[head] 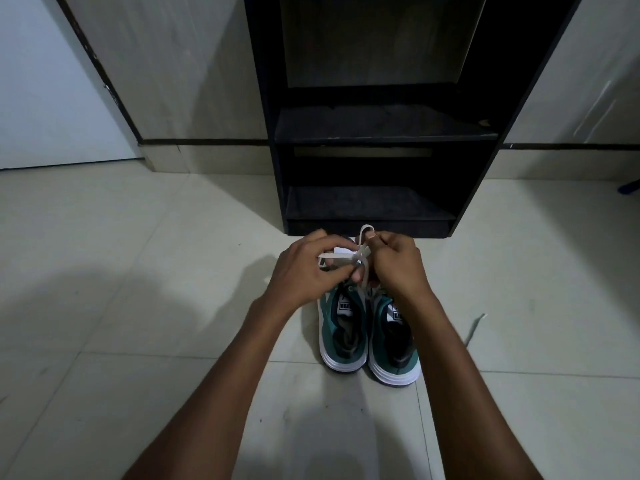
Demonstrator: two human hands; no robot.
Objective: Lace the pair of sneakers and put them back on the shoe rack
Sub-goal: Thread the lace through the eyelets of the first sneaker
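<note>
Two teal and white sneakers stand side by side on the floor, heels toward me: the left sneaker (341, 336) and the right sneaker (394, 348). Over their front halves, my left hand (304, 268) and my right hand (398, 261) both pinch a white shoelace (360, 252), which forms loops between the fingers. Which sneaker the lace belongs to is hidden by my hands. The black shoe rack (370, 136) stands just beyond the shoes, its shelves bare.
A second loose lace (474, 327) lies on the pale tiled floor to the right of the shoes. A white door (52, 81) is at the far left, and a blue object (628, 187) pokes in at the right edge.
</note>
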